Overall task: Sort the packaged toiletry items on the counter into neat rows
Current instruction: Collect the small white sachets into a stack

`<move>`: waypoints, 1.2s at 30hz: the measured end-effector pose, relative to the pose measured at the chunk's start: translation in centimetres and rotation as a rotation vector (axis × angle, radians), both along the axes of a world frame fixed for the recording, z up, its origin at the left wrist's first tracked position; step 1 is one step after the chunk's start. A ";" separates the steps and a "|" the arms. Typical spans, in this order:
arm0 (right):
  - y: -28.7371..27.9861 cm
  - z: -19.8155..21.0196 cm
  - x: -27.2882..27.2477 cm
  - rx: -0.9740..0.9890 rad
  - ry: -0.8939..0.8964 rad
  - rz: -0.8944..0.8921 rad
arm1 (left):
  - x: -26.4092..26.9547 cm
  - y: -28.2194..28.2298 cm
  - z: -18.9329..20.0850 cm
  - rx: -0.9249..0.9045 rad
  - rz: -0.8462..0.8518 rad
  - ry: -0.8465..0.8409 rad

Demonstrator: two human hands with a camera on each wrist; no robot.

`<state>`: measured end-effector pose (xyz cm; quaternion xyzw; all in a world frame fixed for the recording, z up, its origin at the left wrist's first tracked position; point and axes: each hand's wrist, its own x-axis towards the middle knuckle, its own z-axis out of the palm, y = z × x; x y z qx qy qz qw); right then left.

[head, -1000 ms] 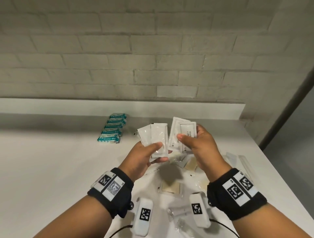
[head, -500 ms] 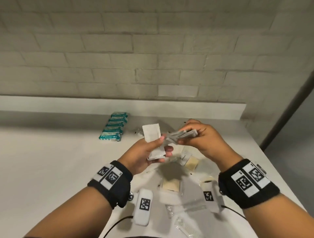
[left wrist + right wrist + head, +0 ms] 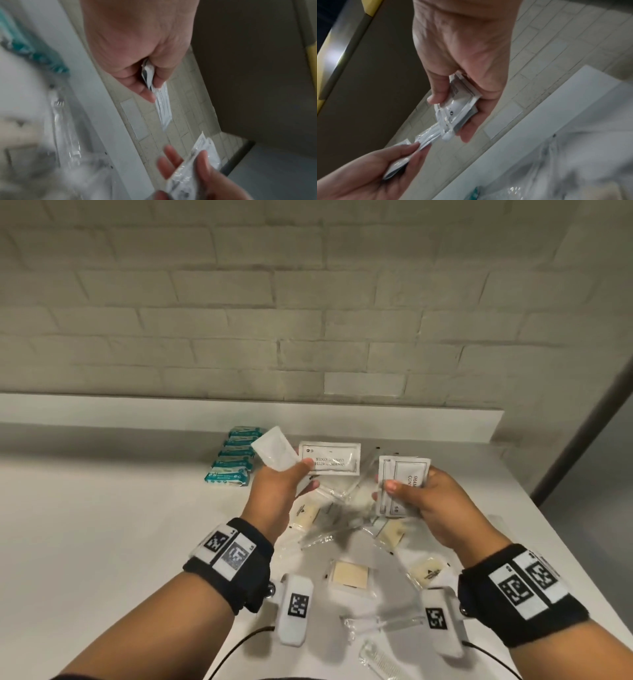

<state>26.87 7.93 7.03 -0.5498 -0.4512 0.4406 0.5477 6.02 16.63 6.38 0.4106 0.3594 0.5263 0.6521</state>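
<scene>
Above the white counter (image 3: 102,542), my left hand (image 3: 284,491) pinches white shampoo sachets (image 3: 329,458), one printed side up and one blank (image 3: 274,451), fanned apart. The left wrist view shows that hand (image 3: 147,81) gripping the sachets' edge (image 3: 163,108). To the right my right hand (image 3: 411,494) holds a small stack of the same sachets (image 3: 402,487) between thumb and fingers; the right wrist view shows this stack (image 3: 453,108) in the hand (image 3: 453,94). A neat row of teal packets (image 3: 234,457) lies at the back left. Loose soap packets (image 3: 349,575) and clear-wrapped items (image 3: 380,621) lie scattered below my hands.
A raised white ledge (image 3: 411,422) runs along the brick wall behind the counter. The counter's right edge (image 3: 565,559) drops off near a dark door frame (image 3: 582,422). Wrist camera units (image 3: 294,614) hang under both forearms.
My hands have drawn apart after meeting half a second ago. The left hand now holds its sachets fanned with one turned sideways; the right hand holds its stack upright again.
</scene>
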 end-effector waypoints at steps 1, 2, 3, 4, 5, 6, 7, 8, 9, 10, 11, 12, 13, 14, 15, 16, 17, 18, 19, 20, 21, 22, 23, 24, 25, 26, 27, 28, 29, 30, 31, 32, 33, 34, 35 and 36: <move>0.1 0.0 -0.5 -0.013 0.047 0.034 | 0.2 -0.2 0.1 -0.027 -0.004 -0.085; 0.1 0.0 -1.3 -0.028 0.085 0.080 | 0.5 -0.4 0.1 -0.055 -0.024 -0.170; 0.3 0.1 -2.1 -0.031 0.109 0.125 | 0.8 -0.7 0.2 -0.080 -0.066 -0.233; 0.6 0.3 -2.7 -0.025 0.132 0.156 | 1.2 -1.1 0.3 -0.096 -0.124 -0.249; 1.0 0.6 -3.2 -0.010 0.170 0.164 | 1.6 -1.6 0.3 -0.096 -0.187 -0.211; 1.4 1.0 -3.4 0.011 0.219 0.142 | 2.0 -2.2 0.1 -0.086 -0.250 -0.142; 1.8 1.4 -3.5 0.039 0.273 0.100 | 2.3 -2.7 -0.1 -0.079 -0.301 -0.072; 2.2 1.9 -3.4 0.068 0.307 0.055 | 2.5 -3.1 -0.2 -0.078 -0.341 -0.021; 2.5 2.2 -3.2 0.090 0.313 0.015 | 2.6 -3.4 -0.4 -0.083 -0.370 0.008; 2.7 2.4 -3.1 0.102 0.292 -0.010 | 2.6 -3.5 -0.5 -0.088 -0.400 0.022; 2.9 2.4 -3.1 0.105 0.258 -0.029 | 2.6 -3.5 -0.5 -0.090 -0.430 0.030; 3.0 2.3 -3.0 0.101 0.225 -0.054 | 2.5 -3.5 -0.4 -0.092 -0.454 0.030; 3.1 2.2 -2.8 0.096 0.205 -0.088 | 2.3 -3.5 -0.3 -0.097 -0.470 0.022; 3.2 2.2 -2.6 0.090 0.204 -0.123 | 2.1 -3.4 -0.2 -0.115 -0.476 0.000; 3.2 2.1 -2.2 0.083 0.218 -0.149 | 1.9 -3.2 -0.1 -0.145 -0.476 -0.033; 3.0 2.3 -1.8 0.070 0.232 -0.159 | 1.6 -3.1 0.0 -0.162 -0.474 -0.061; 2.8 2.4 -1.3 0.051 0.246 -0.149 | 1.2 -2.9 -0.1 -0.155 -0.461 -0.063; 2.4 2.5 -1.0 0.025 0.264 -0.121 | 0.9 -2.7 -0.2 -0.130 -0.437 -0.037; 2.1 2.5 -0.8 -0.007 0.286 -0.078 | 0.7 -2.5 -0.2 -0.091 -0.407 0.010; 1.8 2.5 -0.9 -0.045 0.306 -0.023 | 0.5 -2.4 -0.2 -0.054 -0.379 0.068; 1.5 2.5 -1.3 -0.082 0.315 0.045 | 0.4 -2.4 -0.2 -0.021 -0.362 0.127; 1.1 2.4 -1.9 -0.111 0.313 0.118 | 0.4 -2.5 -0.2 0.011 -0.369 0.179; 1.0 2.3 -2.5 -0.130 0.297 0.170 | 0.5 -2.7 -0.1 0.038 -0.398 0.220; 1.0 2.3 -3.0 -0.134 0.268 0.193 | 0.7 -2.9 0.0 0.058 -0.429 0.249; 1.0 2.4 -3.3 -0.119 0.232 0.182 | 0.8 -3.1 0.0 0.074 -0.454 0.270; 1.2 2.5 -3.3 -0.081 0.188 0.144 | 0.9 -3.2 0.1 0.074 -0.469 0.282; 1.3 2.8 -3.2 -0.012 0.129 0.096 | 1.0 -3.2 0.1 0.050 -0.474 0.283; 1.4 3.1 -2.9 0.083 0.042 0.061 | 0.9 -3.0 0.2 0.008 -0.475 0.268; 1.4 3.4 -2.6 0.180 -0.071 0.058 | 0.9 -2.8 0.3 -0.033 -0.471 0.246; 1.3 3.5 -2.3 0.252 -0.196 0.089 | 0.7 -2.5 0.4 -0.067 -0.458 0.216; 1.1 3.5 -2.1 0.286 -0.318 0.140 | 0.6 -2.2 0.5 -0.090 -0.429 0.181; 0.8 3.3 -2.0 0.283 -0.421 0.194 | 0.4 -1.9 0.5 -0.109 -0.381 0.137; 0.6 3.0 -2.0 0.249 -0.497 0.232 | 0.1 -1.5 0.6 -0.114 -0.322 0.100; 0.3 2.6 -2.0 0.196 -0.552 0.243 | -0.1 -1.1 0.7 -0.102 -0.270 0.080; 0.0 2.1 -1.9 0.137 -0.597 0.230 | -0.3 -0.7 0.7 -0.077 -0.233 0.073; -0.3 1.7 -1.9 0.085 -0.619 0.206 | -0.5 -0.4 0.8 -0.055 -0.209 0.071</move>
